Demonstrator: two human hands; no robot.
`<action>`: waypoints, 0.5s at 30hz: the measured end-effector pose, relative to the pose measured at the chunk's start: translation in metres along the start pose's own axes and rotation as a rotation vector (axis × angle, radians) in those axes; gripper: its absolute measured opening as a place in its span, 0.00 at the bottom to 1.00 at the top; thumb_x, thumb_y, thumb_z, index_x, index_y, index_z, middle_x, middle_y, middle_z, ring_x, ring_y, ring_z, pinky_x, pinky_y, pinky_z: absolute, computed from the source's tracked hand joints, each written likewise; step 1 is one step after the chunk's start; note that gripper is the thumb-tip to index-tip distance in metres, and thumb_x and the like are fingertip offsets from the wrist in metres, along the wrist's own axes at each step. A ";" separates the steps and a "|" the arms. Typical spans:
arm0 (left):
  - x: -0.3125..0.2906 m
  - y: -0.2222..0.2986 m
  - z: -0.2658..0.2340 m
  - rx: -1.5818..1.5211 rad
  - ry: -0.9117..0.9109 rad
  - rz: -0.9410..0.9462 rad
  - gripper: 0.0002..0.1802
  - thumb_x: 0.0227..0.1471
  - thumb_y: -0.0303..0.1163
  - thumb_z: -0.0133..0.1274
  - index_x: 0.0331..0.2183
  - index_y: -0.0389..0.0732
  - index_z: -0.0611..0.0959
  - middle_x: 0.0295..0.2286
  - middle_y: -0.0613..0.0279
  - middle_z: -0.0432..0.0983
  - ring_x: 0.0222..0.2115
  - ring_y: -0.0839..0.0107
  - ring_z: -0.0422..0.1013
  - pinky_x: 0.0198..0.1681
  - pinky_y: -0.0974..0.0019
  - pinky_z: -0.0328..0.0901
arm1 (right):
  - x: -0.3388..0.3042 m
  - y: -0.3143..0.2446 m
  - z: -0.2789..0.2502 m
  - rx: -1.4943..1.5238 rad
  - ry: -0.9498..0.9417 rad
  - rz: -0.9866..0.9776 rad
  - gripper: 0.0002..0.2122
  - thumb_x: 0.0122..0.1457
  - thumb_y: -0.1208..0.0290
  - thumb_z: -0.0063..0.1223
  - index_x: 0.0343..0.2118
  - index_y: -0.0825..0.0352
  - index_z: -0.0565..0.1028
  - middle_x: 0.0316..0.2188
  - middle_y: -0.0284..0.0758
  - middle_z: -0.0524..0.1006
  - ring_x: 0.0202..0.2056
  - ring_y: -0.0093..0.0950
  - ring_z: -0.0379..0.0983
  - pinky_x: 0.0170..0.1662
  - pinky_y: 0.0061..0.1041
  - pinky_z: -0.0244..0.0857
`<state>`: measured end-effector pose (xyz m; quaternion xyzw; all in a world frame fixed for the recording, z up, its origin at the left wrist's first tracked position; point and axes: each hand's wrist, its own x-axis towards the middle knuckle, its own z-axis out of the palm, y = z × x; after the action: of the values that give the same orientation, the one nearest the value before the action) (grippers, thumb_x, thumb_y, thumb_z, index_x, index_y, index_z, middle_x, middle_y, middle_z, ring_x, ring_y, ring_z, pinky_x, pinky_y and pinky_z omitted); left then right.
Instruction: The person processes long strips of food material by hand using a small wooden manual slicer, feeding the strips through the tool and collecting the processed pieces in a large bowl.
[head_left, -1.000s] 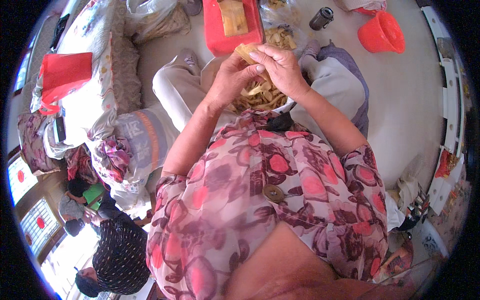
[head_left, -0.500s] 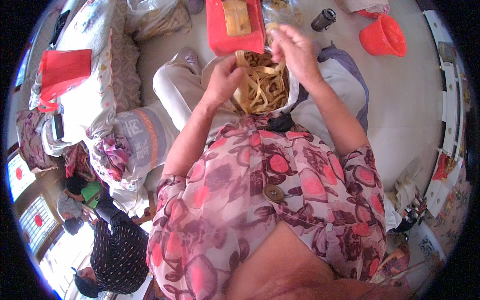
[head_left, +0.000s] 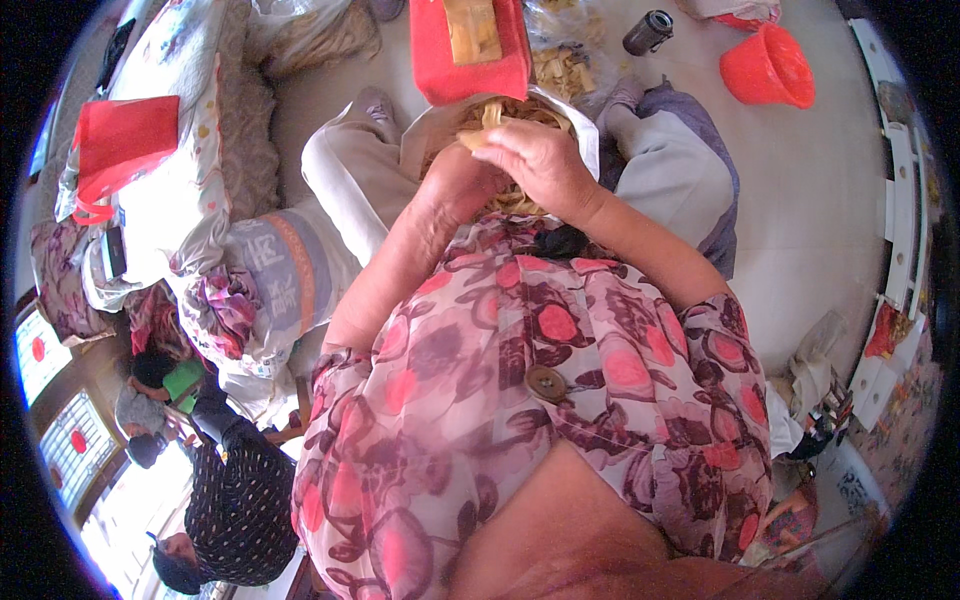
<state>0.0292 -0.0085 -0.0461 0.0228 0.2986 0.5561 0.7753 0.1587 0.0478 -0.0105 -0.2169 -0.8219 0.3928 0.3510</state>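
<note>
My two hands meet above an open white bag (head_left: 585,135) between my knees, with long, flat tan strips (head_left: 525,203) inside. My right hand (head_left: 545,165) lies across the left and pinches a small yellowish-tan piece (head_left: 472,139) between thumb and fingers. Underneath, my left hand (head_left: 462,185) is closed; its fingertips are partly hidden by the right. A looped tan strip (head_left: 491,112) rises just beyond the fingers, apparently from the left hand's grip. Beyond the bag, a flat tan bundle (head_left: 473,32) rests on a red cloth-covered surface (head_left: 432,60).
A clear plastic bag (head_left: 565,75) of yellowish pieces lies right of the red surface. Farther right are a black cylinder (head_left: 648,32) and a red bucket (head_left: 768,65). A large printed sack (head_left: 290,265) stands by my left leg. Another person (head_left: 240,505) sits at lower left.
My hands were apart, the left pinching a strip at the bag's left side and the right raised beside the red surface. Now they have come together over the bag.
</note>
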 end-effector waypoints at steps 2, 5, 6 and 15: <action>0.006 -0.009 -0.003 0.014 0.136 0.072 0.12 0.55 0.32 0.42 0.39 0.36 0.73 0.36 0.57 0.72 0.36 0.64 0.70 0.39 0.63 0.65 | 0.003 -0.002 -0.003 0.203 -0.019 0.213 0.10 0.55 0.66 0.49 0.28 0.69 0.71 0.22 0.41 0.72 0.25 0.38 0.69 0.30 0.30 0.62; 0.021 -0.011 -0.037 0.857 0.140 0.383 0.10 0.51 0.32 0.45 0.35 0.38 0.75 0.29 0.57 0.74 0.32 0.64 0.71 0.36 0.64 0.65 | 0.014 0.001 -0.003 0.301 0.038 0.238 0.11 0.58 0.66 0.46 0.27 0.69 0.69 0.21 0.43 0.71 0.25 0.40 0.69 0.28 0.31 0.61; 0.016 -0.007 -0.026 0.869 0.160 0.342 0.10 0.51 0.32 0.45 0.34 0.38 0.76 0.28 0.56 0.74 0.31 0.63 0.71 0.35 0.63 0.65 | 0.015 0.001 -0.005 0.241 0.043 0.264 0.11 0.58 0.66 0.45 0.27 0.69 0.69 0.22 0.43 0.71 0.26 0.40 0.69 0.29 0.31 0.61; -0.018 0.019 0.030 1.669 0.393 0.813 0.11 0.46 0.28 0.46 0.36 0.39 0.73 0.26 0.47 0.71 0.30 0.47 0.69 0.34 0.53 0.63 | 0.022 0.014 -0.004 0.139 0.059 0.299 0.10 0.59 0.66 0.44 0.28 0.69 0.70 0.18 0.37 0.70 0.23 0.28 0.69 0.29 0.26 0.61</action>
<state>0.0241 -0.0078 -0.0068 0.5779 0.6940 0.3844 0.1915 0.1486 0.0724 -0.0109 -0.3235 -0.7405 0.4899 0.3270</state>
